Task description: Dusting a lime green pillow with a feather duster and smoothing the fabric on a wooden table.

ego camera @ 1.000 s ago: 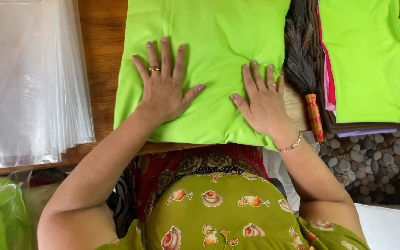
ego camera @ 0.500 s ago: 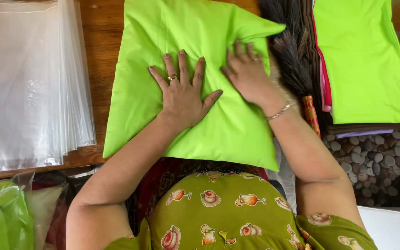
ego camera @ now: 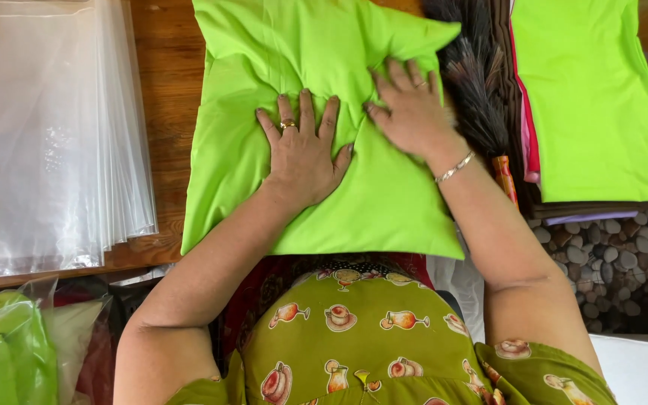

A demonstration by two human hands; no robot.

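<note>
**Both palms flat on lime-green cloth at worktop's near edge**

Your left hand [ego camera: 303,154] lies flat on the folded green cloth [ego camera: 264,60], fingers [ego camera: 307,112] spread open; your right hand [ego camera: 412,112] presses beside it, fingers extended, gripping nothing. The cloth's near edge overhangs the wooden worktop [ego camera: 166,90]. A bare strip of wood separates it from the clear plastic bags [ego camera: 39,127] on your left. On your right, a feather duster [ego camera: 478,90] touches the cloth, with a garment stack [ego camera: 590,97] just beyond.

Green cloth [ego camera: 316,112] top cut off by frame edge
</note>
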